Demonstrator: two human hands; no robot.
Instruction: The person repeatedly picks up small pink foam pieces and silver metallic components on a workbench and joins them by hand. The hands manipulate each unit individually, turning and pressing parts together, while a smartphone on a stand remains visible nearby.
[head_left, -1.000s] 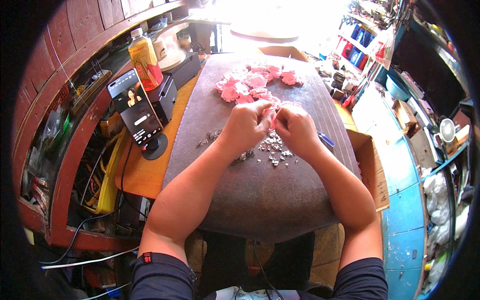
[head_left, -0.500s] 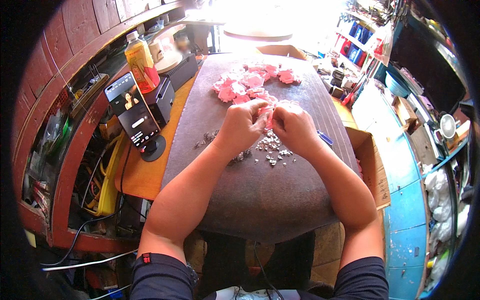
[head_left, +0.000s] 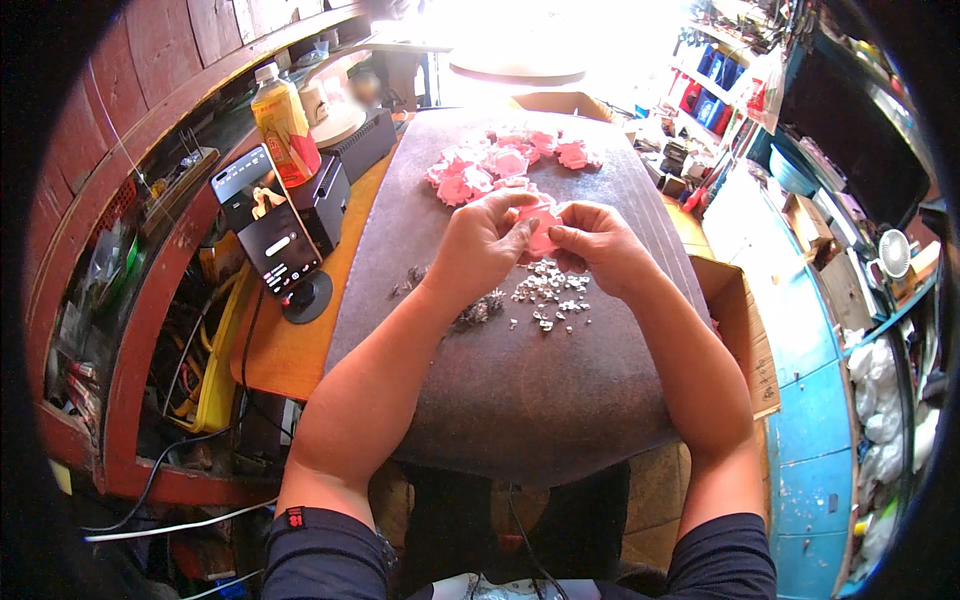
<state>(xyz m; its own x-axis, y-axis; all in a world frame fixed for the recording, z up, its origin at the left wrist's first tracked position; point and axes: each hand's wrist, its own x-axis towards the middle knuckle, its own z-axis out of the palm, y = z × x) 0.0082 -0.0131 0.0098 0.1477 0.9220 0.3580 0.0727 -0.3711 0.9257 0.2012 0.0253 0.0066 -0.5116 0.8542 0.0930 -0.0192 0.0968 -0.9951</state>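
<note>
At the far left an orange-capped bottle [head_left: 283, 122] stands behind a phone on a stand [head_left: 272, 238], on the orange edge of the surface [head_left: 290, 350]; neither has shifted over the last second. On the dark mat [head_left: 520, 400], the left hand [head_left: 480, 245] is closed, thumb and fingers pinching the left edge of a small pink piece [head_left: 543, 228]. A second ago both hands sat lower, right over the scatter of small silver bits [head_left: 548, 298]; they have since lifted a little toward the pile of pink pieces [head_left: 500, 160], so the silver bits now lie uncovered just below them. That suggests the work has moved from picking up a bit to fitting it on the held piece, though the bit itself is too small to see. The right hand [head_left: 600, 245] is closed on the pink piece's right edge.
</note>
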